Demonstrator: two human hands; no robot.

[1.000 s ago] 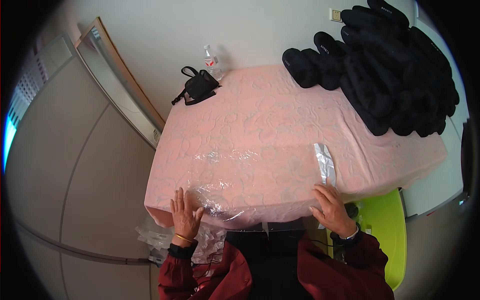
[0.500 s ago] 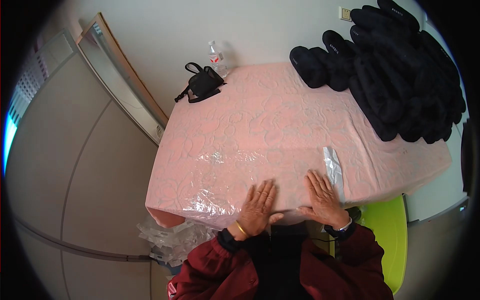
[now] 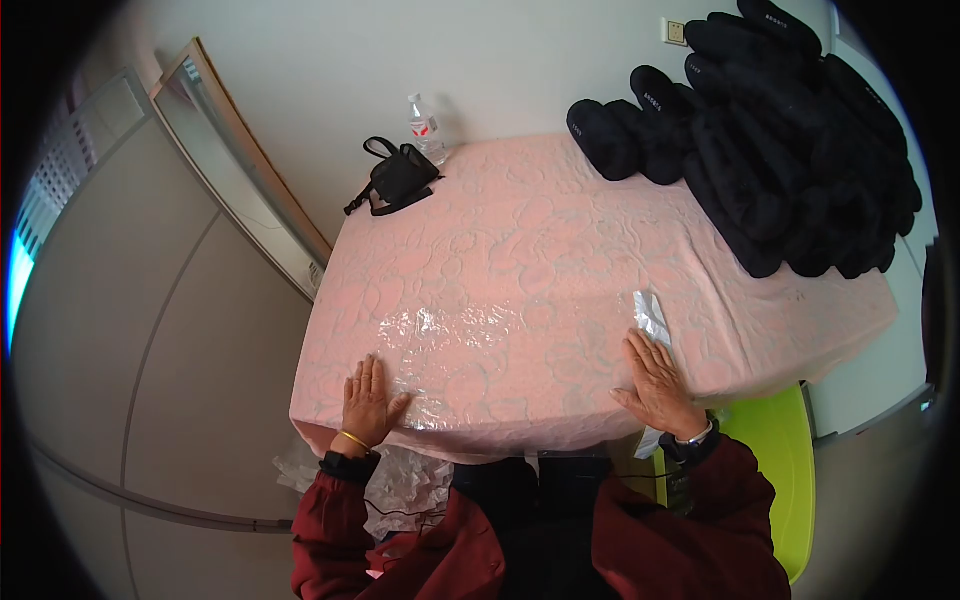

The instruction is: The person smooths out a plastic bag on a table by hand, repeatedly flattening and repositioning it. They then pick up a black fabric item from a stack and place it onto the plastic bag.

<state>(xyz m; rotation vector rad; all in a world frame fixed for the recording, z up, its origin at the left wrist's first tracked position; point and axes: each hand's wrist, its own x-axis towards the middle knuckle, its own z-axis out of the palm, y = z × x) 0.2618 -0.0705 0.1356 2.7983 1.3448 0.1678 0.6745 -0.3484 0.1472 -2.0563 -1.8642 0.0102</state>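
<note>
Both palms lie flat, fingers spread, gripping nothing: left hand (image 3: 368,400) and right hand (image 3: 655,378) press opposite ends of the clear plastic sheet (image 3: 470,350) along the front edge of the table (image 3: 560,220). Flattening seems underway; lifting it would need a pinched edge.

A pink-clothed table (image 3: 560,240) stands against a white wall (image 3: 520,50), with what may be a mirror (image 3: 235,185) leaning beside it.
</note>
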